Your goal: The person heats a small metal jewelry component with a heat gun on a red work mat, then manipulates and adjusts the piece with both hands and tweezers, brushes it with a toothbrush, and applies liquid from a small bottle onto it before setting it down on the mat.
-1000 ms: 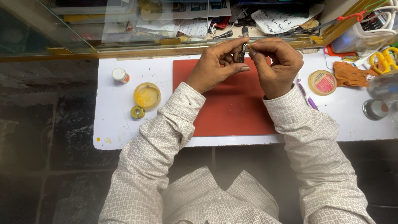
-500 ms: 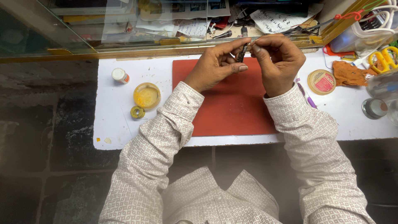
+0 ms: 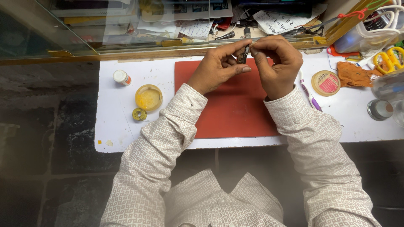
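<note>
Both hands up at the 12 o'clock edge of the red mat (image 3: 227, 113), meeting over a small dark part (image 3: 243, 54). Left hand (image 3: 216, 69) pinches it from the 9 o'clock side, forefinger stretched over the top, thumb beneath; right hand (image 3: 277, 63) closes on it from 3 o'clock, fingertips curled in tight. The part sits between the two sets of fingertips, held above the mat, not resting on it; mostly hidden, so its exact shape cannot be told. Judged light and rigid, likely delicate: narrow, easy to drop or twist, best gripped by its long edges with fingertip pressure only, as both hands do here. On the white table (image 3: 113, 122): yellow round tin (image 3: 148, 97) at 9 o'clock of the mat, small tape roll (image 3: 139, 114) just below it, small white jar (image 3: 121, 77) further out. At 3 o'clock: purple-tipped pen (image 3: 310, 97), round lid with pink label (image 3: 325, 83), orange cloth (image 3: 352, 74), yellow scissors (image 3: 389, 59).
</note>
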